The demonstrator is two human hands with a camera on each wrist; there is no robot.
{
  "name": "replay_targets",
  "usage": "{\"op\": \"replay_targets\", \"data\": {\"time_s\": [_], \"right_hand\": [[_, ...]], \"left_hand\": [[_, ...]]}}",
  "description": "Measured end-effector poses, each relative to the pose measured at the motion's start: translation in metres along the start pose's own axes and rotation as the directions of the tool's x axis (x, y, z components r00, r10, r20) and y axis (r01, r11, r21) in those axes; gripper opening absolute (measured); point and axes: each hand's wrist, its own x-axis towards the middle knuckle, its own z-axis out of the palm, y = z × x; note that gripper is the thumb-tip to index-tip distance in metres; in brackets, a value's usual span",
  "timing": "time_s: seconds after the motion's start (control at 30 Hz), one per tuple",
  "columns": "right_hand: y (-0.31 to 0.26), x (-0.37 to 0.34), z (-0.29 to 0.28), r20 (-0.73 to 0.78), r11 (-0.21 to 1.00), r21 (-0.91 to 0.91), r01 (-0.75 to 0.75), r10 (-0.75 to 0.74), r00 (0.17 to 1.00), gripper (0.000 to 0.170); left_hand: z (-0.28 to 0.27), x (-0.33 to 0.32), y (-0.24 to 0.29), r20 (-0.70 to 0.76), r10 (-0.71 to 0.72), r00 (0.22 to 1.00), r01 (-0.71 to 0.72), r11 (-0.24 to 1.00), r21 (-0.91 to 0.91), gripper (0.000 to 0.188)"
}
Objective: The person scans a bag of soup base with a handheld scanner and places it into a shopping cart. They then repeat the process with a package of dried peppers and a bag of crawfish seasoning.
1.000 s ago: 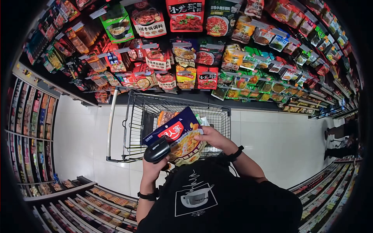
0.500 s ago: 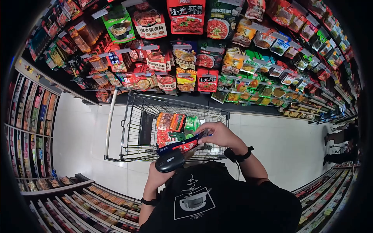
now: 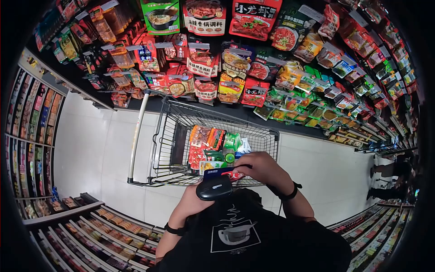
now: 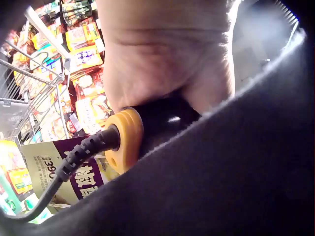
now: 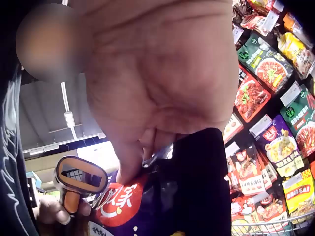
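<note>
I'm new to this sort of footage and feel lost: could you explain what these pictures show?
There is no robot here, just a person's two bare hands in a shop aisle. The wide picture comes from a camera on the head, looking down; the two others come from cameras on the wrists. The left hand grips a handheld scanner. The right hand's fingers pinch a dark blue food pouch with a red logo. Beyond them stands a wire shopping cart with colourful packets inside, and behind it hang rows of seasoning pouches.
</note>
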Motion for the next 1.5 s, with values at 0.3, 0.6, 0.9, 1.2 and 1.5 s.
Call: {"op": "replay_targets", "data": {"time_s": [0.3, 0.6, 0.9, 1.2, 1.5], "right_hand": [[-0.032, -0.006, 0.040, -0.225, 0.963, 0.114, -0.243, 0.263, 0.938, 0.016], [0.004, -0.083, 0.064, -0.406, 0.755, 0.495, -0.430, 0.639, 0.654, 0.022], [0.023, -0.188, 0.144, -0.276, 0.760, 0.270, -0.591, 0.649, 0.709, 0.029], [0.045, -0.254, 0.207, -0.038, 0.744, 0.248, -0.620, 0.647, 0.761, 0.040], [0.039, -0.163, 0.207, 0.048, 0.900, -0.006, -0.436, 0.436, 0.899, 0.043]], "left_hand": [[-0.059, 0.015, -0.010, 0.232, 0.005, 0.973, 0.002, 1.000, -0.029, 0.040], [-0.054, -0.002, -0.012, 0.326, -0.029, 0.945, 0.021, 0.999, 0.029, 0.041], [-0.019, -0.045, 0.000, 0.348, -0.077, 0.934, 0.017, 0.985, 0.174, 0.035], [-0.002, -0.130, -0.017, 0.219, -0.178, 0.959, 0.128, 0.966, 0.227, 0.043], [-0.023, -0.223, -0.029, -0.093, -0.219, 0.971, 0.228, 0.968, 0.108, 0.035]]}}
